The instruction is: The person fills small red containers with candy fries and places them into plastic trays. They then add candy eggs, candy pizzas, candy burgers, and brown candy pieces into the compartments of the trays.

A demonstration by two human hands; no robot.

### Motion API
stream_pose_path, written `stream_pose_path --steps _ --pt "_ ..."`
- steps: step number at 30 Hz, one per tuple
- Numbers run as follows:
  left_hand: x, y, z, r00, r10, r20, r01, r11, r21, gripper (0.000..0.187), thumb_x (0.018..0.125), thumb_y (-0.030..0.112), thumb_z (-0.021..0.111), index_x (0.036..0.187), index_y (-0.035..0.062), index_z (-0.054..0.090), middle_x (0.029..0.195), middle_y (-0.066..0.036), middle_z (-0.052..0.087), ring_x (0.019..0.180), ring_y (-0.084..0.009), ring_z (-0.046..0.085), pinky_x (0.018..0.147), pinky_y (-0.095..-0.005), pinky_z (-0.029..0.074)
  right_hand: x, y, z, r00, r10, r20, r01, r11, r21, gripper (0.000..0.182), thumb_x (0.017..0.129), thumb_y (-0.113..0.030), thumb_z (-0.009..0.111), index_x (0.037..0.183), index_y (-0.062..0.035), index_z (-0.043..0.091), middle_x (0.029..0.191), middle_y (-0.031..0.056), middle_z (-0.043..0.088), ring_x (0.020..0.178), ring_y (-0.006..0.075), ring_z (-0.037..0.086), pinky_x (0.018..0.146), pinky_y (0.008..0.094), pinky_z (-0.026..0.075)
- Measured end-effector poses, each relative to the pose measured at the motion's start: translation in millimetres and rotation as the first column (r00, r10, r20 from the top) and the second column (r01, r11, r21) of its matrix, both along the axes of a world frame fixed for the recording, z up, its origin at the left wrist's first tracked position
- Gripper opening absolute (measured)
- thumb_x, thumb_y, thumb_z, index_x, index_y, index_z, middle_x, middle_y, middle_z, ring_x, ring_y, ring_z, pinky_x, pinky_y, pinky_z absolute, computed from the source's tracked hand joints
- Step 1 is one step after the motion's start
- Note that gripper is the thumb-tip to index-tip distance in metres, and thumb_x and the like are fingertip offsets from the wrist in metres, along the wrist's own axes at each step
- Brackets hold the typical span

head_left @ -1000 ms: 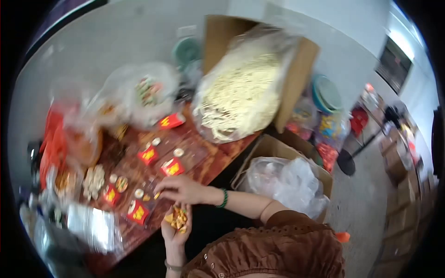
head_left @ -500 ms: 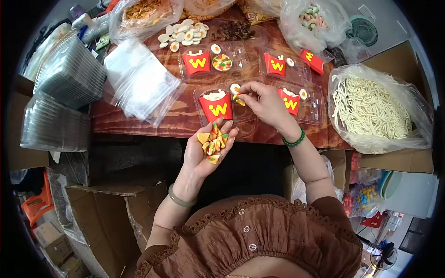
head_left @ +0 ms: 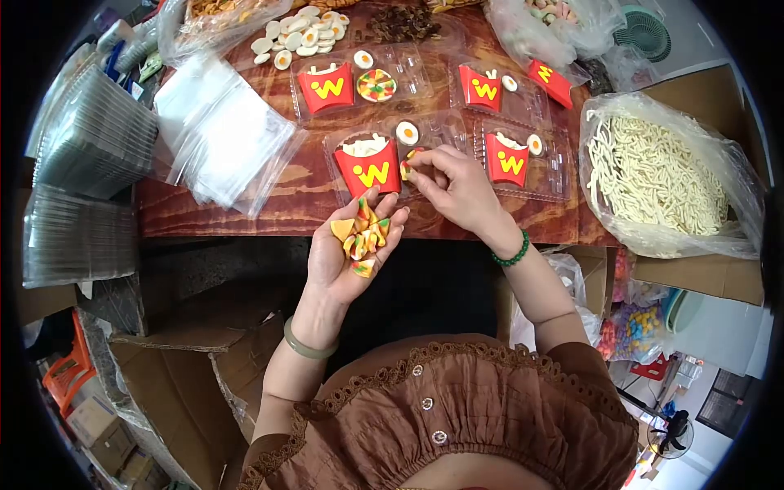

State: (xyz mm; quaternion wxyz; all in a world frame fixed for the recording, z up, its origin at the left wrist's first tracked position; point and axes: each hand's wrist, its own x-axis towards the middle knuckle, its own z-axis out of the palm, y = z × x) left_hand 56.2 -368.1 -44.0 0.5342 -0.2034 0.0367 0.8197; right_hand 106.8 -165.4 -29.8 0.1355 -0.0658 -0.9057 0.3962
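Note:
My left hand (head_left: 351, 253) is palm up, fingers curled around a heap of small pizza-slice pieces (head_left: 359, 237). My right hand (head_left: 457, 186) pinches a pizza-slice piece (head_left: 406, 169) over the near clear tray (head_left: 445, 126). Another slice shows just above its fingertips. In that tray are a red fries box (head_left: 367, 170) with white sticks and a fried-egg piece (head_left: 407, 133). Behind it, another tray holds a red box (head_left: 327, 87), an egg piece (head_left: 363, 60) and a round of slices (head_left: 376, 85).
Two more trays with red boxes (head_left: 507, 159) (head_left: 481, 88) sit to the right. A bag of white sticks (head_left: 657, 175) fills a carton at the right. Plastic sleeves (head_left: 224, 131) and stacked clear trays (head_left: 98, 139) are at the left. Egg pieces (head_left: 294, 37) lie at the back.
The view has shifted, so the table items appear moved. My right hand has moved slightly left and down beside the red box, still pinching a slice. My left hand still cups the pieces.

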Motion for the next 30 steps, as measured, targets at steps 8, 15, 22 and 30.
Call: stream_pose_path --steps 8,15,22,30 --pt "0 1 0 0.999 0.0 -0.035 -0.002 0.999 -0.051 0.031 0.097 0.022 0.042 0.12 0.0027 0.049 0.118 -0.017 0.058 0.11 -0.0346 0.056 0.093 -0.0429 0.048 1 -2 -16 0.992 -0.054 -0.112 0.069 0.989 0.13 0.015 0.079 -0.01 0.067 0.093 -0.0041 0.065 0.074 0.0075 0.056 0.053 0.0153 0.05 0.05 0.0282 0.041" --pt "4 8 11 0.996 0.015 -0.085 -0.025 0.993 -0.116 0.032 0.098 0.023 0.039 0.122 0.003 0.047 0.122 -0.017 0.055 0.114 -0.0361 0.052 0.095 -0.0451 0.047 0 3 -5 0.999 -0.019 -0.03 0.018 0.999 -0.05 0.015 0.081 -0.008 0.066 0.094 -0.0024 0.065 0.075 0.0057 0.056 0.056 0.0107 0.052 0.051 0.0248 0.041" --pt "9 27 13 0.982 -0.044 -0.185 0.03 0.996 -0.081 0.036 0.099 0.027 0.036 0.123 0.0033 0.05 0.111 -0.012 0.06 0.102 -0.026 0.06 0.088 -0.0416 0.052 1 -1 33 0.947 0.32 0.001 -0.318 0.942 -0.107 0.015 0.08 -0.01 0.068 0.093 -0.0035 0.065 0.085 0.0063 0.058 0.08 0.0185 0.058 0.068 0.0297 0.047" --pt "8 30 9 0.986 -0.106 -0.129 0.097 0.993 -0.073 0.026 0.096 0.022 0.045 0.113 0.0041 0.054 0.113 -0.014 0.06 0.105 -0.0294 0.059 0.087 -0.0384 0.053 16 12 31 0.994 0.093 0.062 -0.044 0.833 -0.552 0.007 0.086 -0.005 0.061 0.091 -0.0015 0.058 0.082 -0.0046 0.057 0.065 0.0008 0.05 0.056 0.016 0.04"
